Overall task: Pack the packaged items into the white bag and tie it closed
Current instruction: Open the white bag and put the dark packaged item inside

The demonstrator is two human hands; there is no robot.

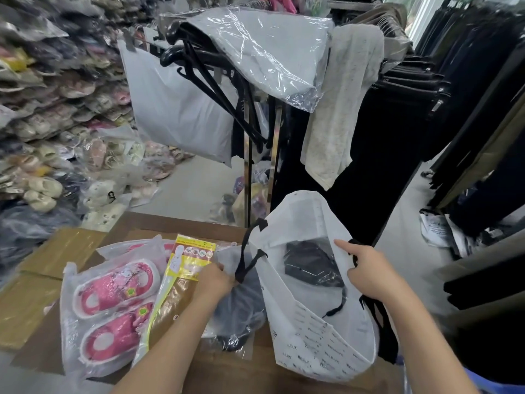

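Hands (216,281) grip blurred packet (238,314), white bag (321,336).

Bright even light; blurred, fisheye-bent edges; glare on plastic

The bag (321,322) is white, matt, fibrous non-woven cloth with black print; its straps (246,263) are black woven webbing. Inside lies a black item (311,265) in glossy, crinkled clear plastic. The dark pack (238,314) to its left has the same shiny clear film. The slippers (113,302) are pink with a sparkly sheen, in a cloudy, smooth plastic pouch. The yellow packet (186,263) is glossy printed film. The worktop (233,373) looks like matt brown cardboard, with shinier tan tape (56,251) at left. Far off, the rack (247,180) is polished metal, the hangers (216,89) smooth black plastic, the towel (341,109) rough grey cloth.
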